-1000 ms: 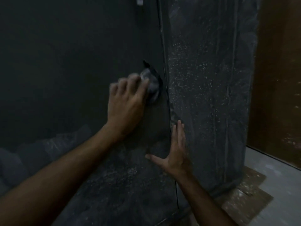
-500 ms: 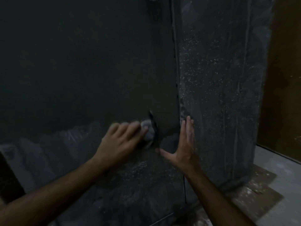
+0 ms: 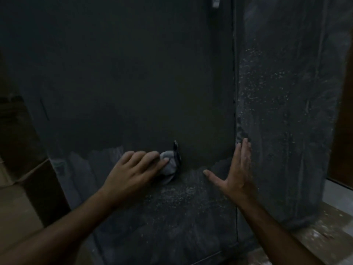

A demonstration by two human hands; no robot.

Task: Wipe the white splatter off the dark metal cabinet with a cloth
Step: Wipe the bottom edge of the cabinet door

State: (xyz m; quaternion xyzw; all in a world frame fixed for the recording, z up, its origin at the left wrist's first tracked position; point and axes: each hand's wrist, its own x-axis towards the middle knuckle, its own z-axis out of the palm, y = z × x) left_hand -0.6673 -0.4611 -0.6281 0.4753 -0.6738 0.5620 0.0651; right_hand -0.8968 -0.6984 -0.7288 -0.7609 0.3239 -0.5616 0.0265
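A dark metal cabinet (image 3: 133, 83) fills most of the frame in dim light. Its front panel is clean and matte across the upper and middle part; a paler, smeared band begins near the lower third, and white splatter (image 3: 177, 194) speckles the panel in the lower centre. A vertical seam (image 3: 234, 92) runs down right of centre, and the side panel (image 3: 282, 111) beyond it is greyer, streaked, and dotted with more fine white specks in the upper right of the frame. A small metal handle (image 3: 215, 2) shows at the top edge. At lower right lies a pale floor (image 3: 336, 190) with a stained sheet of cardboard (image 3: 313, 232) on it; a brown surface (image 3: 343, 140) stands at the far right edge, and brownish shapes sit at the left edge.

The left hand (image 3: 131, 175), low and centre-left, presses a bunched grey cloth (image 3: 169, 167) against the front panel, fingers curled over it, right at the boundary between the clean and smeared areas. The right hand (image 3: 235, 173) lies flat against the cabinet beside the seam, fingers straight and together, pointing up, thumb spread out to the left, holding nothing.
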